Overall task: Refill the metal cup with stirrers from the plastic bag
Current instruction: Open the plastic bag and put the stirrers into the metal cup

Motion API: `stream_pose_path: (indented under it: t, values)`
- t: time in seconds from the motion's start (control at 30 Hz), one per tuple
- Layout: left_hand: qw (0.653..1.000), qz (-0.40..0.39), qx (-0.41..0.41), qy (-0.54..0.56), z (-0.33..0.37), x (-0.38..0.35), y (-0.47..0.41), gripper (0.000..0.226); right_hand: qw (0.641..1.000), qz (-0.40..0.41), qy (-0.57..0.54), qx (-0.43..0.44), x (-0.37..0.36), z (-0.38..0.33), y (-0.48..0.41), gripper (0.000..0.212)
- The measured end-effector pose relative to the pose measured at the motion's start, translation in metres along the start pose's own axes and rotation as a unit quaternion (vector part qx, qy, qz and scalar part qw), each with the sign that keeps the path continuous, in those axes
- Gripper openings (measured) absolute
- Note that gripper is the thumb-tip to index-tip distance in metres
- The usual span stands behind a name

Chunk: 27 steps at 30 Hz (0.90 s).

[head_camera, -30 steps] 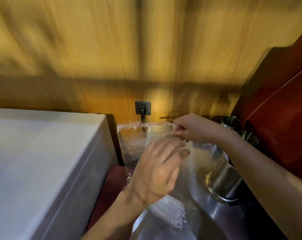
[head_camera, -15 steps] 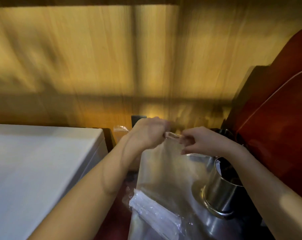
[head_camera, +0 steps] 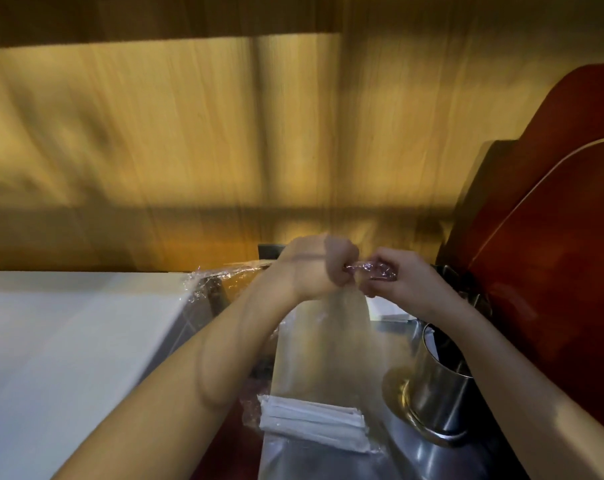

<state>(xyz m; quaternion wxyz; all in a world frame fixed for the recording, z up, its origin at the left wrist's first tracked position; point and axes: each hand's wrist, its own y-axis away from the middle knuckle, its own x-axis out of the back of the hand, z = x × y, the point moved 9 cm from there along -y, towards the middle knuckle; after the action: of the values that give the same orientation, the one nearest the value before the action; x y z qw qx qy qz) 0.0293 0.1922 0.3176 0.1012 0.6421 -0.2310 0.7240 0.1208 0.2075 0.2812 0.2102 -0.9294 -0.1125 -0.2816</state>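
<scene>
Both hands moved closer together since earlier; left hand (head_camera: 316, 266) and right hand (head_camera: 402, 278) clenched on twisted top of plastic bag (head_camera: 324, 344), centre frame; stirrers (head_camera: 311, 422) bundled at bag bottom; metal cup (head_camera: 439, 386) lower right; bag unopened, refill not started.

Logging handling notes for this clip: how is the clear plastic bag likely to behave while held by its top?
Probably floppy: the plastic bag hangs limp from both hands. Likely bottom-heavy, since the stirrers bunch low. Its glossy film may be slippery.

Two bare forearms, no sleeves, left hand (head_camera: 314, 268), right hand (head_camera: 402, 282), seemingly ringless
</scene>
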Motion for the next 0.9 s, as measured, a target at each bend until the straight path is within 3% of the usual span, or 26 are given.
stream_pose_path:
  t: [0.07, 0.13, 0.3, 0.37, 0.4, 0.47, 0.53, 0.57, 0.67, 0.77, 0.9]
  values:
    - [0.999, -0.009, 0.022, 0.042, -0.008, 0.004, 0.0, 0.03, 0.996, 0.016, -0.081, -0.016, 0.0, 0.007, 0.006, 0.03]
    - [0.995, -0.008, 0.045, 0.085, -0.019, 0.01, 0.001, 0.017, 0.989, 0.012, -0.14, -0.042, -0.006, 0.019, 0.016, 0.026]
    - [0.979, -0.018, 0.05, 0.196, -0.037, 0.022, 0.004, 0.021, 0.989, 0.027, -0.134, -0.056, -0.024, 0.041, 0.036, 0.014]
    - [0.977, -0.024, 0.047, 0.206, -0.04, 0.026, 0.005, 0.012, 0.986, 0.052, -0.152, -0.051, -0.026, 0.044, 0.039, 0.013]
    - [0.983, -0.019, 0.043, 0.177, -0.039, 0.03, 0.006, 0.006, 0.984, 0.063, -0.158, -0.045, -0.026, 0.044, 0.04, 0.015]
    - [0.998, 0.032, 0.022, 0.04, -0.031, 0.044, 0.01, 0.038, 0.986, 0.072, -0.148, -0.037, -0.026, 0.041, 0.04, 0.02]
    - [0.989, 0.113, -0.075, -0.061, 0.005, 0.062, 0.017, 0.07, 0.988, 0.069, -0.132, -0.033, -0.026, 0.037, 0.037, 0.022]
    - [0.979, 0.128, -0.139, -0.074, 0.031, 0.065, 0.022, 0.073, 0.989, 0.066, -0.129, -0.031, -0.026, 0.035, 0.035, 0.022]
    - [0.954, 0.059, -0.236, -0.173, 0.082, 0.037, 0.02, 0.055, 0.988, 0.069, -0.136, -0.027, -0.025, 0.029, 0.03, 0.029]
    - [0.916, -0.064, -0.204, -0.339, 0.077, 0.0, 0.003, 0.041, 0.985, 0.08, -0.153, -0.024, -0.023, 0.025, 0.031, 0.026]
    - [0.939, -0.074, -0.174, -0.286, 0.057, -0.006, -0.014, 0.013, 0.985, 0.081, -0.155, -0.011, -0.021, 0.021, 0.037, 0.015]
